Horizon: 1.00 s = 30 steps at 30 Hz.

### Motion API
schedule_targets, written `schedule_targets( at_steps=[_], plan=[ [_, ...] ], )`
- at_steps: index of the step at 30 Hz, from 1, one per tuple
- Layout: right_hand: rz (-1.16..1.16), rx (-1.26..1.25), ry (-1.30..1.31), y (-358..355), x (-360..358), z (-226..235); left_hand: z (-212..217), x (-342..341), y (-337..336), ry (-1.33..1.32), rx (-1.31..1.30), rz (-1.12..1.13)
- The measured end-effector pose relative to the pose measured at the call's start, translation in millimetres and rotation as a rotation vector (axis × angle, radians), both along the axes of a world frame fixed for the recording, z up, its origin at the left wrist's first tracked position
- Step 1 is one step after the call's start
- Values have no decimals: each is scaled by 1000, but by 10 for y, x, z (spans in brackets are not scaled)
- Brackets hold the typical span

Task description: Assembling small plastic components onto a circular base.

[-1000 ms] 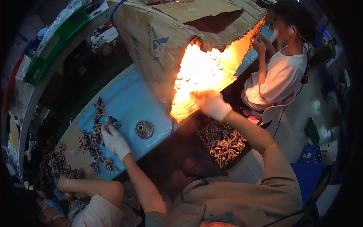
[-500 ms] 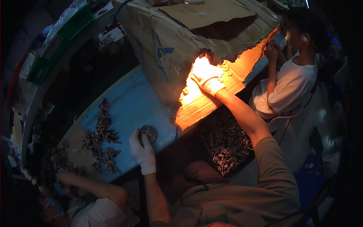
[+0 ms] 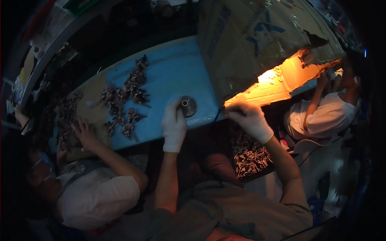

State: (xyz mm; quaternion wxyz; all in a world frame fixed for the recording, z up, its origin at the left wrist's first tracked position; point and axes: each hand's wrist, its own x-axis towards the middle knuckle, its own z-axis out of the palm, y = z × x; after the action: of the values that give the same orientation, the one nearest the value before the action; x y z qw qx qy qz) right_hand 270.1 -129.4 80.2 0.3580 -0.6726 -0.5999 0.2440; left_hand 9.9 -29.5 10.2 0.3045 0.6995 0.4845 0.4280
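On the blue table surface, near its front edge, lies a round dark metal disc (image 3: 189,107) with a small pale ring near its left side. My left hand (image 3: 174,125), in a white glove, is closed at the disc's left edge, thumb and fingers around it. The gloved right hand (image 3: 251,121) is at the table's front edge, just below the opening of the cardboard box. Its fingertips are pinched together; whatever small thing they may hold is too dark to make out.
A cardboard box (image 3: 249,44) has a torn, brightly lit opening with small ring-shaped pieces (image 3: 276,74) inside. Dark branched parts (image 3: 134,86) lie in heaps on the table. A container of small metal parts (image 3: 251,157) sits below my right hand. Co-workers sit at left (image 3: 96,193) and right (image 3: 331,114).
My right hand has come out of the lit box toward the left hand and is pinched. The view has turned, shifting everything. The left hand remains at the disc. The left co-worker's hand is spread.
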Motion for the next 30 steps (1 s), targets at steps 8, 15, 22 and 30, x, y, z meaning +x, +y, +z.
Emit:
schedule_targets(
  at_steps=[8, 15, 22, 30],
  plan=[
    [177, 588, -184, 942, -1056, -709, -130, -97, 57, -193, -320, -77],
    [279, 704, -237, 995, -1105, -921, 192, -48, 187, -214, -253, -124],
    [-116, 567, -80, 428, -1177, -961, 83, 112, 292, -363, -597, -148],
    [-663, -602, -403, -1340, 1046, -1738, 123, 123, 382, -374, -639, -97]
  ],
)
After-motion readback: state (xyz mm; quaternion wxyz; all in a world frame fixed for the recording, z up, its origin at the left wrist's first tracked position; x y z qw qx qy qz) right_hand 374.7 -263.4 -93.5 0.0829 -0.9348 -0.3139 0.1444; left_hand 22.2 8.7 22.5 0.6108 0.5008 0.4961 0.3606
